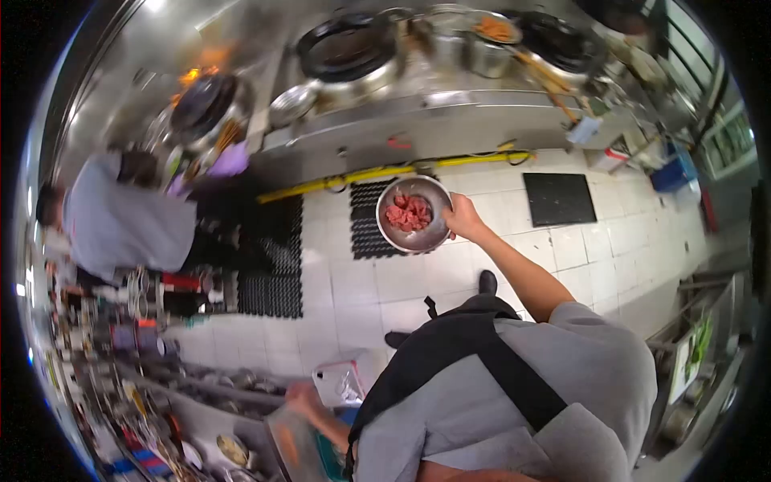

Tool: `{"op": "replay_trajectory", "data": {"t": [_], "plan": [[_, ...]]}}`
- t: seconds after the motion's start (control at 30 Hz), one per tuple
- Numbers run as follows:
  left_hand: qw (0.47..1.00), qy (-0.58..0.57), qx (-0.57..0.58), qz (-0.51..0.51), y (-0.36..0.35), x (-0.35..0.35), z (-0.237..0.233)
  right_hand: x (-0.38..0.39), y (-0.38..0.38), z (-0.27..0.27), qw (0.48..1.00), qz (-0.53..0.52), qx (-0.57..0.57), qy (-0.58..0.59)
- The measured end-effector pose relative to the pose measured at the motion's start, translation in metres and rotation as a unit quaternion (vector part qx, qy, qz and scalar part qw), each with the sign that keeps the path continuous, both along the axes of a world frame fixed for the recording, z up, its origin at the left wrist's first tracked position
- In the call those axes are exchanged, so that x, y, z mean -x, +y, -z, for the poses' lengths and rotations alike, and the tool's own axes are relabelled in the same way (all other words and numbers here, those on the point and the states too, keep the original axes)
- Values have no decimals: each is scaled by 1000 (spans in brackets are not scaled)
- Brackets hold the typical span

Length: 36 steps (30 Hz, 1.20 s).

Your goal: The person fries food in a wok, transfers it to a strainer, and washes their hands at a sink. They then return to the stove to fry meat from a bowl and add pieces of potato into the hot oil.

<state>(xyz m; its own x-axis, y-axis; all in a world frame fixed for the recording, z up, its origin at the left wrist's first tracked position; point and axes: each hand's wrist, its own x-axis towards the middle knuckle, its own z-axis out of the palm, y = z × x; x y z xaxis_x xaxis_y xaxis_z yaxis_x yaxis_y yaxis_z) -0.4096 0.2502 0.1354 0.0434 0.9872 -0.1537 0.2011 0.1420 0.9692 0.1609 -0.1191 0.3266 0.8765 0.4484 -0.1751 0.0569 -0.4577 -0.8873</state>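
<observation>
My right hand (462, 217) is closed on the rim of a round metal bowl (438, 197), held out over the floor. Inside lie chunks of raw red meat (408, 213), gathered toward the bowl's left side. Lower down, my left hand (302, 397) is smeared by motion, and its fingers do not show clearly. It is nearest to a white tray-like item (324, 384) with something shiny on it, and a clear plastic container (287, 446) sits just below the hand.
A stove counter with woks (347, 48) and a pot topped by an orange-filled strainer (495, 30) runs along the far side. Flames rise behind the left wok (205, 104). A person in grey (128, 213) stands at left. Black mats (560, 199) lie on the tiles.
</observation>
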Motion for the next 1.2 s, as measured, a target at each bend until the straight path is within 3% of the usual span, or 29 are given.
{"op": "replay_trajectory", "data": {"t": [0.03,0.07,0.1,0.17,0.3,0.4,0.43,0.5,0.53,0.57,0.63,0.77,0.83,0.9,0.97,1.07,1.13,1.2], "plan": [[972,-91,157,147,-59,-103,-44,-18,-35,3,1000,7,12,-11],[943,-81,235,219,-100,-194,-56,-31,-71,2,999,7,27,-38],[907,-14,198,372,-144,-271,-75,-38,-108,-1,999,34,15,-24],[836,-11,231,498,-226,-401,-99,-62,-177,-15,996,86,-16,-13],[663,-109,319,668,-369,-543,-144,-95,-286,-32,994,111,21,-5],[568,-37,296,767,-430,-604,-166,-124,-352,-55,959,264,-99,33],[551,-6,276,787,-442,-621,-166,-147,-374,-42,961,243,-28,-131],[538,19,301,787,-452,-651,-140,-197,-422,3,881,167,121,-425],[554,27,310,772,-454,-663,-120,-207,-430,-24,945,222,63,-232],[582,81,299,752,-455,-676,-107,-216,-437,-53,952,301,14,-42],[612,134,273,730,-451,-704,-64,-251,-454,-78,947,313,16,-67],[651,114,345,666,-466,-762,-28,-316,-488,-101,940,317,32,-118],[673,129,377,623,-470,-781,20,-351,-506,-102,934,332,21,-129],[662,216,332,636,-461,-789,81,-396,-534,-115,926,329,56,-176],[590,244,305,707,-423,-782,184,-444,-558,-131,909,341,83,-225],[565,308,194,740,-436,-801,123,-528,-578,-163,862,320,129,-372],[666,266,286,635,-451,-809,101,-613,-603,-156,846,302,179,-402],[725,238,309,567,-459,-811,87,-684,-617,-137,834,289,227,-412]]}}
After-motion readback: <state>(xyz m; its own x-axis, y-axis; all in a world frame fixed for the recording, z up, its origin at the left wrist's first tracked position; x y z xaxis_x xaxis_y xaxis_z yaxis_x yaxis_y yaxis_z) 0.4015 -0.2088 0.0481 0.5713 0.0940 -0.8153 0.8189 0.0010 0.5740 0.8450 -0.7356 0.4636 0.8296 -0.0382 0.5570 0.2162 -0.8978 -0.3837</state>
